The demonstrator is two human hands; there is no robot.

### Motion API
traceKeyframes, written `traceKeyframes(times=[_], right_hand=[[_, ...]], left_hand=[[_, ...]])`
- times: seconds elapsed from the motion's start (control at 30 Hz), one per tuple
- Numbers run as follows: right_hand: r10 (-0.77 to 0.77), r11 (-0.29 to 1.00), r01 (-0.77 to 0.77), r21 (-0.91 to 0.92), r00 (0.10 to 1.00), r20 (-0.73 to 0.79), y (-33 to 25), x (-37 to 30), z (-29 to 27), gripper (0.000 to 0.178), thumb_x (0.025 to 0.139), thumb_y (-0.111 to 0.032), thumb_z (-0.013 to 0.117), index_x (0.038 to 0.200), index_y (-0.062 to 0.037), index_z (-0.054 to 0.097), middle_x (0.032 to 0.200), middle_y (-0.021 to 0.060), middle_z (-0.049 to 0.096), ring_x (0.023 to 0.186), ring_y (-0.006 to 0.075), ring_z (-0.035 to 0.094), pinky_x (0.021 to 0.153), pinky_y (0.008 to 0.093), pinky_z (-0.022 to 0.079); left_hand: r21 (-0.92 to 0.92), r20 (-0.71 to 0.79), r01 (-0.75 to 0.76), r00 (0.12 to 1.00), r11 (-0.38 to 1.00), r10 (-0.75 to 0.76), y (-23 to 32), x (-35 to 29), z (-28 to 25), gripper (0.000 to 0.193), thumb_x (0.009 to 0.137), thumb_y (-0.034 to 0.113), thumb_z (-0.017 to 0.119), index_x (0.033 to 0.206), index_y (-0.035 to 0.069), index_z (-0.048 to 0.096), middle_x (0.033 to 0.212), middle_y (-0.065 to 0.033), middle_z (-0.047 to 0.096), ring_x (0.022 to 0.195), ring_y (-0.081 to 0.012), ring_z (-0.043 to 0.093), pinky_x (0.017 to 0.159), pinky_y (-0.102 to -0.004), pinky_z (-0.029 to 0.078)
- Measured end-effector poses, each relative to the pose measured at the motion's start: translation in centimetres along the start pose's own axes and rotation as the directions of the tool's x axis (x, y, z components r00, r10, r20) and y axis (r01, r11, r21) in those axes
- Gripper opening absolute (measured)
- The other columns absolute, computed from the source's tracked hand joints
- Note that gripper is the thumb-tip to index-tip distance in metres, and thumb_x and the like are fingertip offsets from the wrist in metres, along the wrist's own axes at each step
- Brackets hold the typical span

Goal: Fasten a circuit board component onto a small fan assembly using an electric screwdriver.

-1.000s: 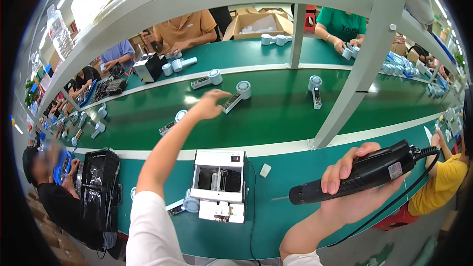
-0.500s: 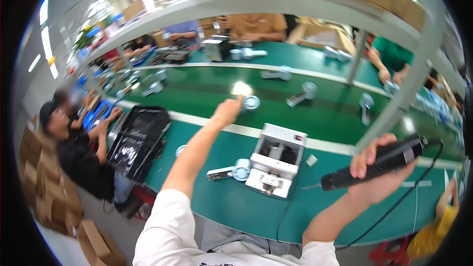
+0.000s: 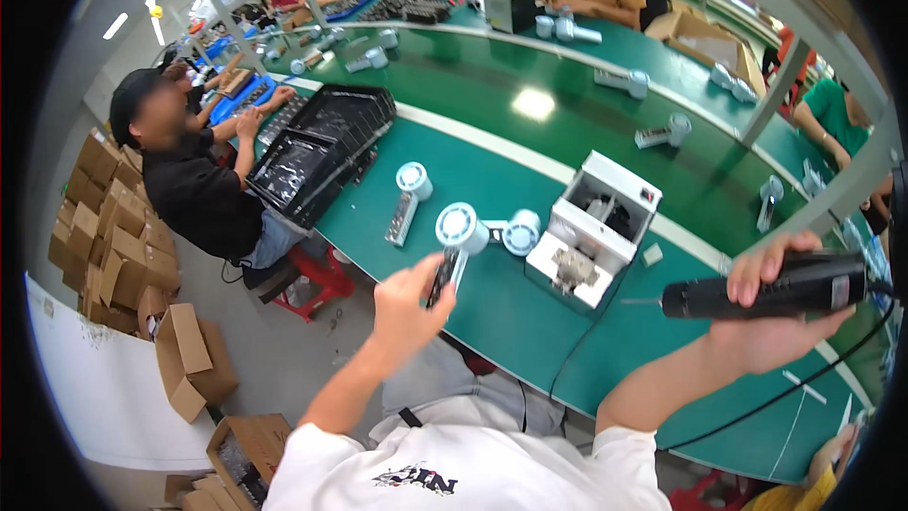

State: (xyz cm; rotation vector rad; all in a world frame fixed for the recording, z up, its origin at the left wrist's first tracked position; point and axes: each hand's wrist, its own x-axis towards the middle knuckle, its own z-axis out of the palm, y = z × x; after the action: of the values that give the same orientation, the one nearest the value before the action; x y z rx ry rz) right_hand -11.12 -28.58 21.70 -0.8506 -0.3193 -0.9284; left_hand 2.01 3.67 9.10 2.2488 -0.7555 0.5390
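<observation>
My left hand (image 3: 409, 308) is closed around the handle of a light-blue handheld fan (image 3: 461, 226), its round head raised above the table's near edge. The handle's side shows dark. In my right hand (image 3: 757, 345) lies a black electric screwdriver (image 3: 780, 286), gripped between thumb and fingers, its thin bit pointing left and its cable trailing off to the right. Two more fans rest on the green table: one fan (image 3: 402, 218) left of the held one, and another fan (image 3: 521, 232) partly hidden behind it, beside a white-and-black boxy fixture (image 3: 605, 194).
A green conveyor belt (image 3: 454, 90) carrying several fans runs beyond the table. Black trays (image 3: 317, 147) stand at the left, near a seated person in black (image 3: 194, 199). A shelf post (image 3: 785, 90) rises at the right. Cardboard boxes (image 3: 189, 360) stand on the floor.
My left hand has come back from the belt with a fan in its grip. My right hand still holds the screwdriver, now more level. The view has shifted toward the left and nearer floor.
</observation>
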Motion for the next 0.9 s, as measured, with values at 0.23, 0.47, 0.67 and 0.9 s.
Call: traceKeyframes(times=[0.23, 0.47, 0.67, 0.9], right_hand=[[0.146, 0.978, -0.162, -0.13, 0.981, -0.126, 7.6, -0.5, 3.8, 0.091, 0.086, -0.083, 0.029, 0.101, 0.0031, 0.056, 0.068, 0.0125, 0.055, 0.047, 0.0213, 0.053, 0.042, 0.0301, 0.045], [0.117, 0.85, -0.124, -0.512, 0.992, -0.046, 13.8, -1.9, 4.2, 0.088, 0.088, -0.082, 0.021, 0.094, -0.0003, 0.053, 0.067, 0.0088, 0.054, 0.048, 0.0175, 0.053, 0.046, 0.0274, 0.043], [0.215, 0.821, -0.229, -0.523, 0.973, -0.088, 14.5, -2.2, 4.5, 0.084, 0.09, -0.08, 0.018, 0.092, -0.0021, 0.052, 0.064, 0.0077, 0.053, 0.045, 0.017, 0.051, 0.044, 0.0269, 0.041], [0.309, 0.894, -0.326, -0.307, 0.945, -0.103, 14.0, -3.3, 6.2, 0.092, 0.084, -0.086, 0.023, 0.095, 0.0003, 0.054, 0.065, 0.012, 0.054, 0.044, 0.0215, 0.051, 0.041, 0.0302, 0.043]], left_hand=[[-0.037, 0.022, 0.023, 1.0, 0.999, -0.022, 1.8, -6.7, 3.5, 0.023, 0.073, 0.006, 0.075, 0.094, -0.001, 0.068, 0.071, -0.0117, 0.066, 0.061, -0.0268, 0.062, 0.056, -0.0368, 0.049], [-0.154, 0.022, 0.08, 0.997, 0.985, -0.077, 2.1, -7.8, 5.4, 0.028, 0.076, 0.011, 0.077, 0.099, -0.001, 0.07, 0.083, -0.0135, 0.066, 0.07, -0.0291, 0.064, 0.062, -0.0377, 0.051], [-0.281, 0.121, 0.117, 0.989, 0.953, -0.086, 1.4, -8.2, 5.2, 0.047, 0.07, 0.02, 0.085, 0.109, 0.001, 0.069, 0.094, -0.0124, 0.064, 0.07, -0.0239, 0.063, 0.062, -0.0341, 0.052], [-0.398, 0.167, -0.019, 0.982, 0.917, 0.093, -1.0, -8.0, 4.6, 0.064, 0.069, 0.03, 0.086, 0.12, 0.001, 0.063, 0.11, -0.0159, 0.057, 0.093, -0.0318, 0.06, 0.079, -0.0392, 0.053]])
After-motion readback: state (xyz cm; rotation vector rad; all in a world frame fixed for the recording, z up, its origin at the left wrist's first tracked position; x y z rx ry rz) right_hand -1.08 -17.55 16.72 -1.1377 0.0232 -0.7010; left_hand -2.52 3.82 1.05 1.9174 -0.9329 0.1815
